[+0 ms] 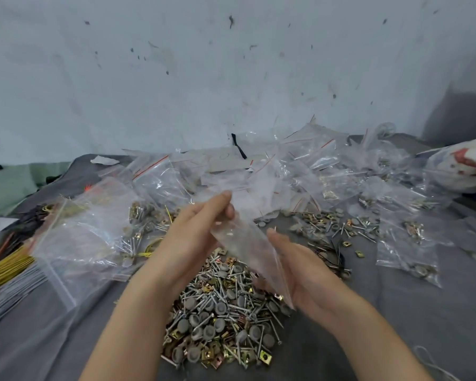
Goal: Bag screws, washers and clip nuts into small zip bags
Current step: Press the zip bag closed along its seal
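A clear small zip bag (248,243) hangs slanted between my hands, above a heap of screws, grey washers and brass clip nuts (220,312) on the grey cloth. My left hand (195,232) pinches the bag's upper end between thumb and fingers. My right hand (300,268) lies palm up under the bag's lower end, fingers loosely curled against it. The bag looks nearly empty, with a few pale specks inside.
A pile of filled and empty zip bags (327,171) covers the far side of the table. Larger clear bags (88,229) lie at the left beside yellow twist ties (6,268). Loose hardware (338,224) is scattered at right. A white wall stands behind.
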Demonstrator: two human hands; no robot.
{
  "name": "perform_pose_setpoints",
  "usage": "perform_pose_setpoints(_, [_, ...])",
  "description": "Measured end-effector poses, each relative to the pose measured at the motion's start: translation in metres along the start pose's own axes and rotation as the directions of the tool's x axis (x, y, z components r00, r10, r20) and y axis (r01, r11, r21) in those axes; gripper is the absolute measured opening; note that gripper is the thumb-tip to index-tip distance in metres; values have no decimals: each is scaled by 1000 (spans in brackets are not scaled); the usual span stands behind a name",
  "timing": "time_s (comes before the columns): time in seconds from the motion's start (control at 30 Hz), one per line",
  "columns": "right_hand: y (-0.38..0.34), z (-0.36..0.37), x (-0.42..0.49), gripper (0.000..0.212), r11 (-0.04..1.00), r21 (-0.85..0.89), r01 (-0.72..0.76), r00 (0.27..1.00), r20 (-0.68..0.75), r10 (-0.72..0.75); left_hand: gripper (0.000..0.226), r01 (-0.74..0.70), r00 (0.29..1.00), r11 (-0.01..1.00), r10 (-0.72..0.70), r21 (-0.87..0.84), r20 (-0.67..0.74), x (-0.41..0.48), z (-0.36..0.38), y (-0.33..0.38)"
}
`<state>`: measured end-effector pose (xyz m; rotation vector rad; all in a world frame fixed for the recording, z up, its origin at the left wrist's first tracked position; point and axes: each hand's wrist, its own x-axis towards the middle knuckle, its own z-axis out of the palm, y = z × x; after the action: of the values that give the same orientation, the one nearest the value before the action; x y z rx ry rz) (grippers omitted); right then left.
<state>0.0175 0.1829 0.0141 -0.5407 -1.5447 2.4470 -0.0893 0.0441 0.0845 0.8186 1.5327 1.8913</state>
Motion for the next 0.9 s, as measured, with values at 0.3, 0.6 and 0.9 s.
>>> perform_pose_setpoints(0.3, [-13,-12,-10,21,961,76,264,865,-459,-201,23,58,907,537,324,841,-270,-10,-33,-4])
perform_pose_setpoints(0.6, [-3,6,-20,26,893,-66,445,774,-473,-421,29,-330,865,128,438,935,245,-27,49,-44])
perform_pose_setpoints(0.9, [3,1,-13,60,878,-87,470,840,-260,-476,22,-307,858,130,466,943,216,-13,55,-55])
